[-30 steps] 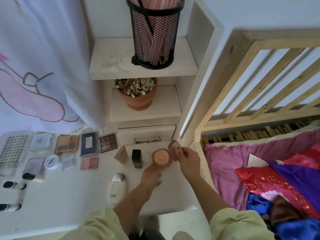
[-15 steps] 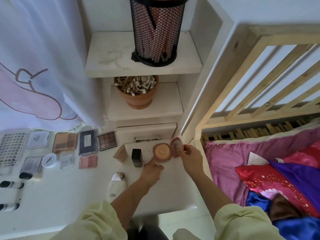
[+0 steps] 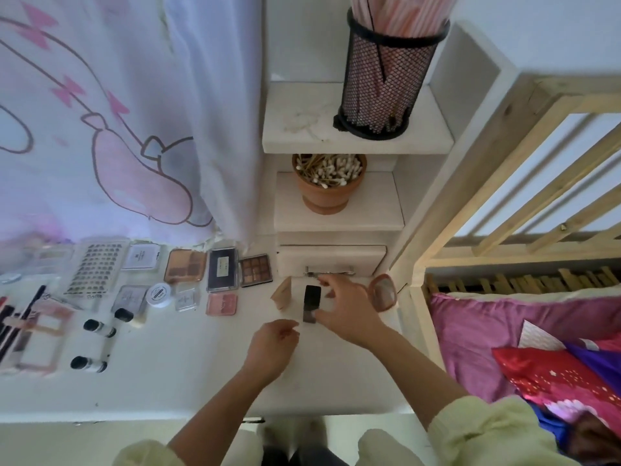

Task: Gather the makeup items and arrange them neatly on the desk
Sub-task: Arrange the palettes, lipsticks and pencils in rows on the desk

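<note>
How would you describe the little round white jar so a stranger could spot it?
Find the white curtain with pink cartoon print; below its hem, flat makeup cases lie in rows on the white desk. In the nearer row, the small round white jar sits between two clear square cases, the only round tub there.

The head camera looks steeply down, close over the white desk (image 3: pixel 168 381), facing the shelves (image 3: pixel 353 139).

Soft dim daylight, cool cast; wide-angle bending at edges; left edge blurred; faint shadows.
</note>
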Demonstrator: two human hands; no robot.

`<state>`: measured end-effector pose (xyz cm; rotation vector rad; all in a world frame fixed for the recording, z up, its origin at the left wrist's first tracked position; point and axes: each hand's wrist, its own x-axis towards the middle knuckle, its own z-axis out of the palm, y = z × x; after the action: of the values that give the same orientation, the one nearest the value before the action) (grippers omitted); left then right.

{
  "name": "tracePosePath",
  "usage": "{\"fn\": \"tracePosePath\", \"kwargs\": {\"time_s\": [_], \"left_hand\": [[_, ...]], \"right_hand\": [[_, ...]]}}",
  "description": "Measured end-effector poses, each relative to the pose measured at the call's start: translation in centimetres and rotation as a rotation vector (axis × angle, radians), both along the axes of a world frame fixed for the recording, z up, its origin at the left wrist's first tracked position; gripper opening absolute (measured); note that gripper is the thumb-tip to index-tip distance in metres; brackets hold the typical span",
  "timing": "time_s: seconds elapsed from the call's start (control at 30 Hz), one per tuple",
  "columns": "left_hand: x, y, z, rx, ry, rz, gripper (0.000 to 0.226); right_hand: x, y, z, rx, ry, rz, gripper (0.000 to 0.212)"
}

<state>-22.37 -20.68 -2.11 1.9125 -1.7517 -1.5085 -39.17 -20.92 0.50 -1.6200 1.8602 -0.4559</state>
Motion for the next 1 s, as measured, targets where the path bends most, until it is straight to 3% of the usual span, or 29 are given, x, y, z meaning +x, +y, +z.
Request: {"fn": "tracePosePath", "kwargs": {"time_s": [0.13, 0.27, 0.47, 0.6, 0.7, 0.83, 1.0], "left_hand": [[-1.3, 0.1, 0.1, -0.061, -0.025, -0.030, 0.046], [-2.1, 0.2, 0.7, -0.135, -0.027, -0.113, 0.041], [-2.0, 0.3, 1.5, -0.158, 0.005, -0.183, 0.053], [-1.5, -0.3, 2.8, -0.134, 0.192, -0.162, 0.033], [-1.0, -1.2, 3.5, -0.106, 0.241, -0.146, 0.023], [-0.5, -2.3, 4.8, 0.012, 0.353, -0.199, 0.024], [0.3, -3.0, 6.4, 0.192, 0.543, -0.204, 0.032]], "right_hand": [[1.3, -1.3, 0.5, 0.058, 0.198, 0.142, 0.054], [1.4, -1.3, 0.4, 0.077, 0.221, 0.080, 0.046], [-0.3, -0.4, 1.9, 0.034, 0.080, -0.052, 0.033], [-1.8, -0.7, 3.9, 0.002, 0.000, -0.118, 0.056], [-2.2, -0.9, 5.4, 0.004, -0.204, -0.114, 0.045], [-1.9, -1.0, 7.2, 0.018, -0.269, -0.033, 0.027], [-1.5, -0.9, 7.4, 0.047, -0.273, 0.005, 0.034]]}}
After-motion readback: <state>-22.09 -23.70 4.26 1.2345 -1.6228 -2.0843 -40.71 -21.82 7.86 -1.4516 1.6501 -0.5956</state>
